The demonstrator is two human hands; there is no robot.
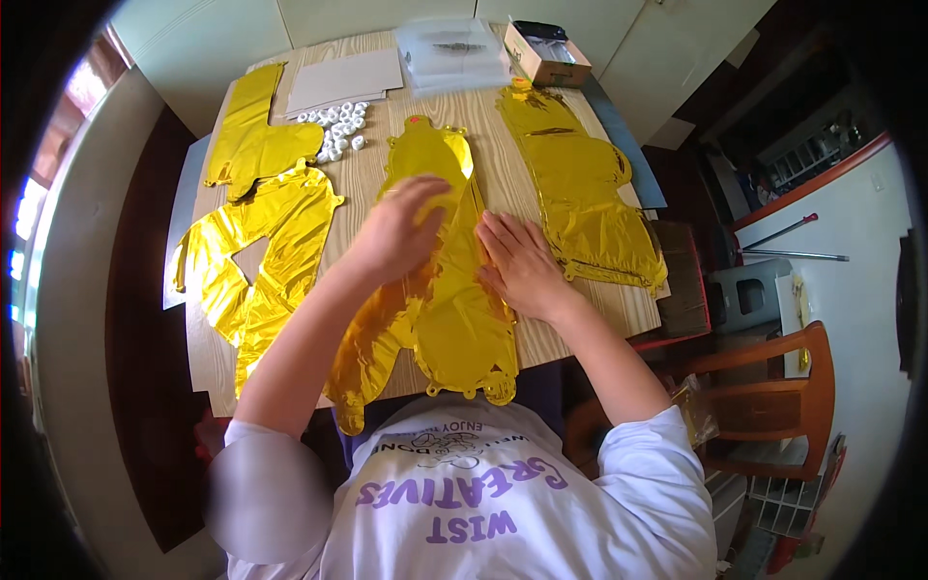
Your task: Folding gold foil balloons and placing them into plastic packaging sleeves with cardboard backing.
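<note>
A flat gold foil piece (pixel 459 333) lay at the middle of the wood-grain table (pixel 361 186), directly in front of the person and under the two hands. Its long axis ran from the near edge toward the far side, leaning slightly left at the far end. The narrower, rounded far end pointed away from the person and bore a small red mark. The near end was forked: one leg slanted toward the person's left and passed over the table edge, while the other came nearly straight back to that edge.

The left hand (pixel 404 230) was over the upper part of the foil, fingers bent and somewhat blurred; whether it gripped the material could not be determined. The right hand (pixel 522 259) was flat and palm down, fingers extended and close together, at the foil's right margin, grasping nothing visible.

Two further gold shapes were noted on the left: an angular piece (pixel 253 135) farther off and a piece with a central opening (pixel 295 227) nearer. A broad gold piece (pixel 585 198) lay on the right, its long axis slanting from far left to near right. White rings (pixel 335 129), grey sheets (pixel 345 81), clear plastic packaging (pixel 449 68) and an open carton (pixel 559 70) occupied the far side.
</note>
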